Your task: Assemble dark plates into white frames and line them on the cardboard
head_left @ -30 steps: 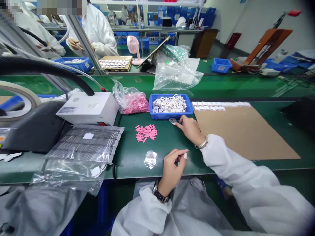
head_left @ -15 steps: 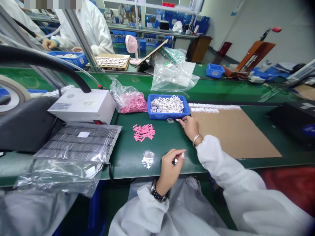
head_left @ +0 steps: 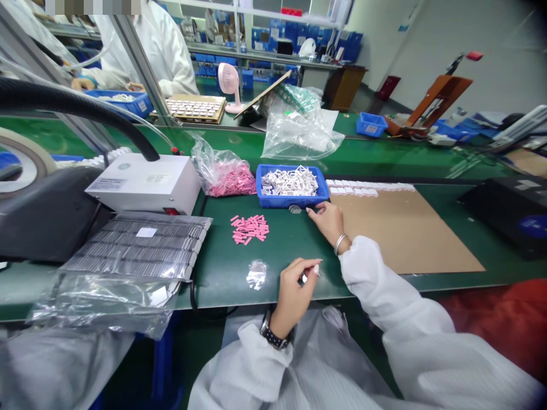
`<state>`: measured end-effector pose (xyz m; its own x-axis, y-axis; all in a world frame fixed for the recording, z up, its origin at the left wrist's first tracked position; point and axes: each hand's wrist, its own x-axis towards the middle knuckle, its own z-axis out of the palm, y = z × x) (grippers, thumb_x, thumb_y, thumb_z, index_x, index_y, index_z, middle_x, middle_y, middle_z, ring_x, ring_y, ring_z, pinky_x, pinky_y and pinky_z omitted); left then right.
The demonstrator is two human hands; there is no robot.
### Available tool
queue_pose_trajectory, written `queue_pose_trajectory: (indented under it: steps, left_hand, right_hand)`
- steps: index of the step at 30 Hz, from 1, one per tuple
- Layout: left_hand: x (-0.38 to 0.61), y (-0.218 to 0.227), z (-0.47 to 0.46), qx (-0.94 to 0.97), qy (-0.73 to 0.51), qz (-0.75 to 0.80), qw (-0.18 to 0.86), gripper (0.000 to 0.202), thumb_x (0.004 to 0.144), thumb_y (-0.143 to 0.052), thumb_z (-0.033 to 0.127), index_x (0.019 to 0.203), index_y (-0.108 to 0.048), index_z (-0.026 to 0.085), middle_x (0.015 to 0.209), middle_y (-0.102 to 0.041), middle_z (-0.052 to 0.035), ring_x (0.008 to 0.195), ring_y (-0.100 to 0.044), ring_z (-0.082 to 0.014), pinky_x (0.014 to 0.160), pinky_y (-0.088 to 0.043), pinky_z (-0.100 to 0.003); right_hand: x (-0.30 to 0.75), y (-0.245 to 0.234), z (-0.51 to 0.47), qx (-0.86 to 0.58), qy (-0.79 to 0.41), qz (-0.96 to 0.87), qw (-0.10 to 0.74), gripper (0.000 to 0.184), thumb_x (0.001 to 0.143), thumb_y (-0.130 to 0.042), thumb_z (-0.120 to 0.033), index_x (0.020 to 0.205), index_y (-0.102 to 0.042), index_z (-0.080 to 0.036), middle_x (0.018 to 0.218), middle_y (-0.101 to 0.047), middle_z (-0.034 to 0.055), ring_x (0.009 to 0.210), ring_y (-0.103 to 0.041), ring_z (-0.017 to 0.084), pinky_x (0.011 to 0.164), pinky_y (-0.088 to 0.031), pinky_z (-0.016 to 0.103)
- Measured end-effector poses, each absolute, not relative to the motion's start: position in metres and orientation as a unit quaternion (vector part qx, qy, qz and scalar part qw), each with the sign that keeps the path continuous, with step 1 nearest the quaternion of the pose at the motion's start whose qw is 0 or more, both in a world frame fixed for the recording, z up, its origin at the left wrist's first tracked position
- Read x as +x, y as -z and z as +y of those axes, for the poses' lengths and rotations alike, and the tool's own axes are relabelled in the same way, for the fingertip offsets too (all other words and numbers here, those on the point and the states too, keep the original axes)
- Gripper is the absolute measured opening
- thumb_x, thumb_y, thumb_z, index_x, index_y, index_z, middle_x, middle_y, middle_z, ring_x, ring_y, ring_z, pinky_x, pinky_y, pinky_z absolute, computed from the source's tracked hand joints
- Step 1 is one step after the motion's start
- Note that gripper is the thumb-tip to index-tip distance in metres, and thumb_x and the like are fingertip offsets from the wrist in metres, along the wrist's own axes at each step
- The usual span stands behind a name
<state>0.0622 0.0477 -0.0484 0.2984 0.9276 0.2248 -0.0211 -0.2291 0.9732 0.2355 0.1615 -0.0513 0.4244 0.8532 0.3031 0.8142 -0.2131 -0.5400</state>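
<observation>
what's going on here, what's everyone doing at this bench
A person in a white coat sits at a green workbench. Their right hand rests by the front of a blue tray of white pieces, fingertips near a small grey piece. Their left hand curls around something small and shiny, too small to identify. Loose pink pieces and a scrap of clear film lie on the bench. A co-worker works beyond a glass partition.

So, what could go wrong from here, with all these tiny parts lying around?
The right hand sits close to a small grey piece beside the blue bin, so it could nudge it away. The right sleeve could scatter the loose pink pieces on the green bench. The left hand seems to pinch something tiny, which might drop.
</observation>
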Motion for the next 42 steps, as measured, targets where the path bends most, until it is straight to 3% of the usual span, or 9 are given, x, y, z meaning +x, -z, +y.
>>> queue_pose_trajectory:
  steps: [12, 19, 23, 30, 42]
  left_hand:
    - [0.063, 0.054, 0.046, 0.629, -0.466, 0.363, 0.506, 0.022, 0.086, -0.052, 0.018, 0.097, -0.071, 0.016, 0.071, -0.061, -0.0015, 0.064, -0.052, -0.0102, 0.063, -0.042, -0.023]
    - [0.062, 0.052, 0.046, 0.634, -0.464, 0.362, 0.503, 0.021, 0.085, -0.052, 0.018, 0.095, -0.071, 0.016, 0.07, -0.06, -0.0013, 0.065, -0.053, -0.0105, 0.063, -0.042, -0.023]
    - [0.062, 0.052, 0.046, 0.636, -0.461, 0.36, 0.504, 0.022, 0.086, -0.052, 0.018, 0.095, -0.071, 0.015, 0.071, -0.061, -0.0017, 0.066, -0.053, -0.0105, 0.063, -0.042, -0.023]
    - [0.062, 0.052, 0.046, 0.637, -0.456, 0.365, 0.502, 0.022, 0.085, -0.052, 0.017, 0.096, -0.072, 0.017, 0.072, -0.062, -0.0018, 0.066, -0.053, -0.0107, 0.063, -0.042, -0.023]
    - [0.062, 0.05, 0.046, 0.619, -0.462, 0.363, 0.521, 0.022, 0.086, -0.053, 0.019, 0.098, -0.071, 0.017, 0.071, -0.059, -0.0009, 0.065, -0.052, -0.01, 0.063, -0.042, -0.023]
  right_hand:
    - [0.236, 0.052, 0.152, -0.746, -0.029, -0.579, 0.329, 0.015, 0.077, -0.062, -0.028, 0.09, -0.064, -0.02, 0.061, -0.059, -0.0005, 0.059, -0.054, 0.017, 0.06, -0.039, 0.027]
    - [0.241, 0.049, 0.153, -0.704, -0.03, -0.617, 0.35, 0.012, 0.082, -0.056, -0.027, 0.079, -0.064, -0.018, 0.091, -0.063, 0.0086, 0.077, -0.058, 0.021, 0.073, -0.044, 0.032]
    - [0.244, 0.046, 0.151, -0.684, -0.046, -0.631, 0.364, 0.012, 0.083, -0.055, -0.025, 0.079, -0.065, -0.018, 0.091, -0.065, 0.0092, 0.082, -0.059, 0.022, 0.078, -0.045, 0.034]
    - [0.248, 0.048, 0.149, -0.676, -0.098, -0.611, 0.4, 0.017, 0.078, -0.061, -0.033, 0.074, -0.067, -0.018, 0.075, -0.069, 0.0065, 0.067, -0.061, 0.02, 0.07, -0.048, 0.034]
    - [0.259, 0.048, 0.146, -0.675, -0.162, -0.509, 0.508, 0.033, 0.071, -0.065, -0.048, 0.076, -0.066, -0.015, 0.071, -0.069, 0.0068, 0.064, -0.063, 0.019, 0.07, -0.052, 0.036]
